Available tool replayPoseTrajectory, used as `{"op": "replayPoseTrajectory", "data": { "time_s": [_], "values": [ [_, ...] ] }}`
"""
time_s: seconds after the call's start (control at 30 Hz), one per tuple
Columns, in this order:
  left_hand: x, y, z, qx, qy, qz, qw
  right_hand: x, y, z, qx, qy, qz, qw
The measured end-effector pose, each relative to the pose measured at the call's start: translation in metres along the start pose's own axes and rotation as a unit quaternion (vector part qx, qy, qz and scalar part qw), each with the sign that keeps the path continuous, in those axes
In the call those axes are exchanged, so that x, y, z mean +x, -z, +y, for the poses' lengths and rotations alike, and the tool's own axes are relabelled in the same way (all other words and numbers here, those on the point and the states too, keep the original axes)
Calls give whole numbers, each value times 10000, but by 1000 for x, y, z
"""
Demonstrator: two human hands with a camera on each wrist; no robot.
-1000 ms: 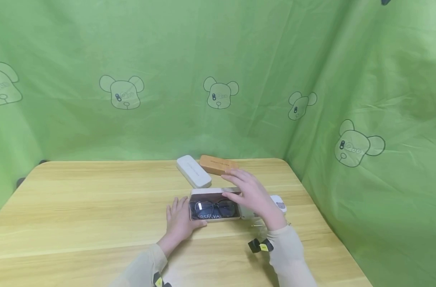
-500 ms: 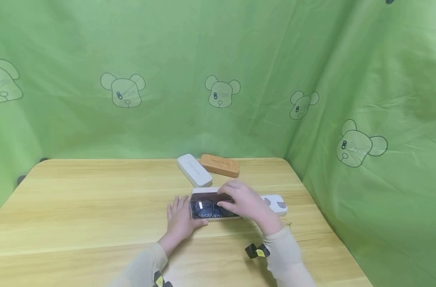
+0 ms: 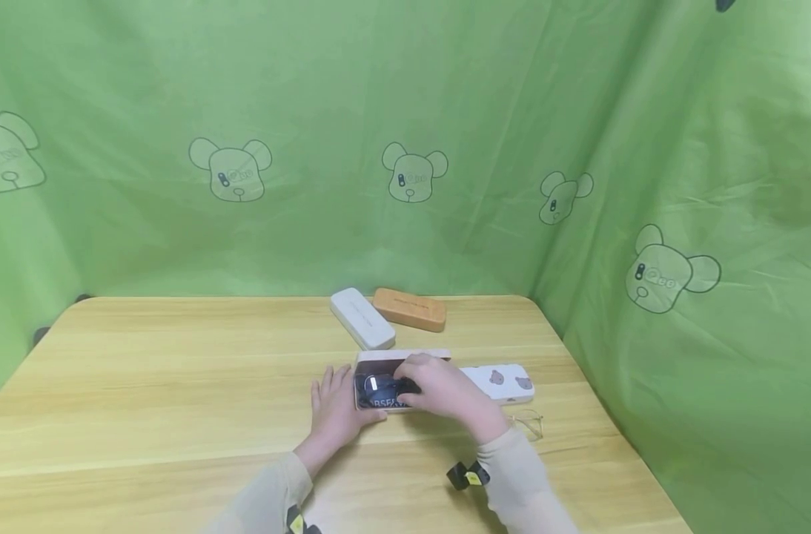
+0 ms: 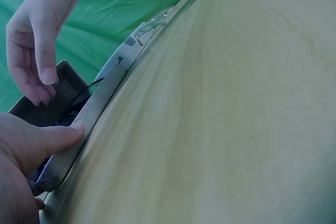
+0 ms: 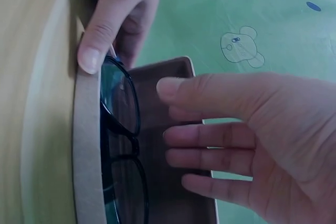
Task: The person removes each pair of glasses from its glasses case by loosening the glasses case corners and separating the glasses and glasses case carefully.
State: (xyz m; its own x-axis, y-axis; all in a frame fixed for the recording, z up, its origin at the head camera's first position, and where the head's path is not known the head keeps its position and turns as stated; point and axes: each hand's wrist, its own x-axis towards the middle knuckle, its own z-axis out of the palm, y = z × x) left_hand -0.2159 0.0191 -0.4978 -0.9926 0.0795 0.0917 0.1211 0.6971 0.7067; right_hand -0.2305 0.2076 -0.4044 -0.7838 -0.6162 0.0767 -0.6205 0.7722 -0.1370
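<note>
While the dark-framed glasses (image 5: 131, 145) lie inside the raised-lid case (image 5: 88, 145), I judge them light and stiff, their lenses smooth, easily smeared and liable to scratch, so the bridge or the rim between the lenses is where I would take hold, sparing the hinges. My right hand (image 3: 442, 386) hangs over their right half, thumb and fingers parted, nothing between them. My left hand (image 3: 337, 408) holds the case's left end, thumb along its front wall; the case looks rigid, and probably light enough to slide on the smooth table (image 3: 179, 415) unless steadied. Partly behind my right hand sits a white bear-print case (image 3: 512, 380), with thin-rimmed spectacles (image 3: 528, 423) on the wood just in front. Farther back, a plain white case (image 3: 363, 320) lies beside an orange case (image 3: 411, 309); beyond them hangs green cloth (image 3: 312, 222).
</note>
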Motion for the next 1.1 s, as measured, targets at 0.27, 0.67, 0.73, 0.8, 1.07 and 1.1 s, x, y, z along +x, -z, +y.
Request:
{"op": "replayPoseTrajectory", "data": {
  "time_s": [0.27, 0.67, 0.73, 0.8, 1.07, 1.1],
  "values": [
    [1, -1, -3, -2, 3, 21, 10000, 5, -8, -9, -630, -131, -8, 9979],
    [2, -3, -1, -112, -26, 56, 9999, 4, -27, -15, -1472, -340, 378, 9878],
    [2, -4, -1, -125, -19, 40, 9999, 2, -29, -15, -1517, -346, 505, 9865],
    [2, -4, -1, -109, -10, 39, 9999, 1, -32, -15, -1532, -355, 629, 9855],
    [1, -1, 0, -70, 7, 63, 10000, 1, -42, -13, -1641, -363, 1116, 9794],
    [0, -1, 0, -74, 9, 65, 10000, 2, -43, -12, -1661, -358, 1187, 9783]
  ]
}}
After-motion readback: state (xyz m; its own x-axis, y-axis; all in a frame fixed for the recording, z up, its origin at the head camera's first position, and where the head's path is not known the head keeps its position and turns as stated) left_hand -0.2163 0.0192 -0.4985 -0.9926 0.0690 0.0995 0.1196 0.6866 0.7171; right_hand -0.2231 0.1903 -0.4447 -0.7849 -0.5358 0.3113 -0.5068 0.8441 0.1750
